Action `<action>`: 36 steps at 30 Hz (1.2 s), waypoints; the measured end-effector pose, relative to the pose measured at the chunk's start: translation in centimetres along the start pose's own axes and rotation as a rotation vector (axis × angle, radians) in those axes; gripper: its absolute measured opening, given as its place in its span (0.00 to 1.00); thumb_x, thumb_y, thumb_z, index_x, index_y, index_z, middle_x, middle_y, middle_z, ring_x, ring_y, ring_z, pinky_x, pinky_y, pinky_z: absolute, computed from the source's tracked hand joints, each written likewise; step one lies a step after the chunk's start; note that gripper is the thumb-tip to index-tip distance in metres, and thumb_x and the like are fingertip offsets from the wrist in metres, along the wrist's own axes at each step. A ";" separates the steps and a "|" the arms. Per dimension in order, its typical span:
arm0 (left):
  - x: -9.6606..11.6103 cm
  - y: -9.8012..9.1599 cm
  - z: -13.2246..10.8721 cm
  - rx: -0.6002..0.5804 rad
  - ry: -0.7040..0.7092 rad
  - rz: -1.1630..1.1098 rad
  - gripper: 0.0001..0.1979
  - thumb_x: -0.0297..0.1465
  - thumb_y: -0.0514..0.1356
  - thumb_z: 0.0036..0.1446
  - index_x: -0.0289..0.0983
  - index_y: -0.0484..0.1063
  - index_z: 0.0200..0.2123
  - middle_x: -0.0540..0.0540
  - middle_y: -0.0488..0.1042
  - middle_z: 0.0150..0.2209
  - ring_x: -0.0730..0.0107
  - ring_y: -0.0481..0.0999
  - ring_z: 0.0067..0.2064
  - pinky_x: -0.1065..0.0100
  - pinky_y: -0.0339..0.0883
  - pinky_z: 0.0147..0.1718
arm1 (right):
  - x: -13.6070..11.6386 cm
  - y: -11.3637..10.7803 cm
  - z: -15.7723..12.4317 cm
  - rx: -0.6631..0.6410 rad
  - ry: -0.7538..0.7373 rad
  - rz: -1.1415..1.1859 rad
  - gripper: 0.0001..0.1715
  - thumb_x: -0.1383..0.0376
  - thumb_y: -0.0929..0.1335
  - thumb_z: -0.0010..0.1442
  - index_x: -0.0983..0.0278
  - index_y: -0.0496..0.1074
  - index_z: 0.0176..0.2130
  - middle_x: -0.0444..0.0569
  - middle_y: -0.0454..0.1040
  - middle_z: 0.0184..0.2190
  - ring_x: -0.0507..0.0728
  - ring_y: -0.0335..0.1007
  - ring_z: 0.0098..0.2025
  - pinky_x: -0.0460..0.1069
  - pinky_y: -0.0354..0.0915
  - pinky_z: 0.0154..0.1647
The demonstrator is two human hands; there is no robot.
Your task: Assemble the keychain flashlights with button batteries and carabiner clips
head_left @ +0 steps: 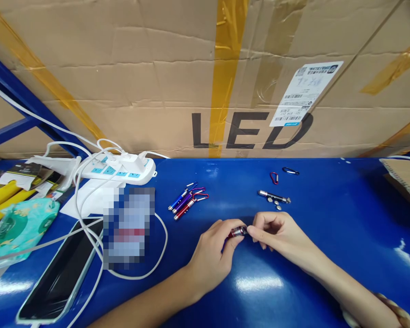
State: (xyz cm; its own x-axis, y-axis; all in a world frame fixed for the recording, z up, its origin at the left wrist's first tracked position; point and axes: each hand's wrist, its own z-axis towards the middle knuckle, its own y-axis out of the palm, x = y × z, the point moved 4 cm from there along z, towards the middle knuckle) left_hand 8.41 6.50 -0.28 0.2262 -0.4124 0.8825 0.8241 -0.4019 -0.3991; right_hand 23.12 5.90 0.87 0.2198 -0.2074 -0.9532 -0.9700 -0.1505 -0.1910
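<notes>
The left hand grasps a small red-and-silver metal cylinder between thumb and fingers, the right hand at its silver end, its fingertips bunched on something I cannot tell. Beyond the grip, 3 slim metal penlights in red, purple and blue lie leftward, a black-and-silver metal tube beside small round silver discs rightward. Farther past the right hand are a red carabiner clip and a black carabiner clip, before a large brown cardboard box.
</notes>
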 end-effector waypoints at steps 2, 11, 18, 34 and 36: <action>-0.2 0.0 0.0 0.002 -0.057 -0.023 0.08 0.26 0.52 0.62 0.38 0.68 0.41 0.48 0.74 0.35 0.68 0.72 0.35 0.69 0.65 0.37 | -0.6 -0.7 0.1 0.088 -0.048 -0.022 0.23 0.49 0.72 0.45 0.65 0.67 0.18 0.40 0.63 0.13 0.46 0.57 0.15 0.42 0.55 0.16; -0.5 0.1 -0.2 -0.016 -0.157 -0.053 0.06 0.30 0.51 0.62 0.37 0.67 0.40 0.47 0.73 0.35 0.67 0.72 0.36 0.68 0.64 0.37 | -1.2 -7.9 -0.2 0.780 -0.254 -0.585 0.17 0.52 0.67 0.53 0.62 0.74 0.30 0.46 0.74 0.24 0.52 0.68 0.22 0.46 0.63 0.23; -0.3 0.1 -0.3 -0.036 -0.147 -0.025 0.07 0.30 0.51 0.62 0.37 0.68 0.39 0.47 0.73 0.33 0.67 0.72 0.35 0.68 0.64 0.35 | 1.4 -10.9 1.6 0.720 -0.204 -1.085 0.19 0.56 0.60 0.60 0.60 0.72 0.45 0.51 0.74 0.43 0.60 0.72 0.37 0.51 0.67 0.30; 0.7 -0.1 -0.7 -0.081 -0.029 0.027 0.08 0.28 0.52 0.60 0.36 0.70 0.39 0.45 0.74 0.32 0.67 0.73 0.32 0.69 0.66 0.34 | 2.1 -9.7 2.2 0.509 -0.241 -1.124 0.24 0.49 0.60 0.59 0.59 0.77 0.31 0.50 0.76 0.41 0.62 0.71 0.43 0.55 0.67 0.41; 0.7 0.0 -0.6 -0.085 -0.031 0.020 0.08 0.28 0.52 0.60 0.36 0.70 0.39 0.46 0.73 0.31 0.68 0.72 0.31 0.70 0.65 0.32 | 1.6 -9.2 2.0 0.537 -0.189 -1.088 0.22 0.49 0.62 0.57 0.59 0.77 0.29 0.49 0.77 0.39 0.61 0.72 0.40 0.53 0.67 0.37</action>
State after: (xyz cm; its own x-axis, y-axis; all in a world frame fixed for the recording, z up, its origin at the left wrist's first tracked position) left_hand 8.23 5.70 0.14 0.2592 -0.3960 0.8809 0.7724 -0.4626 -0.4352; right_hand 32.19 8.93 0.60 0.9662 -0.0723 -0.2475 -0.2201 0.2685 -0.9378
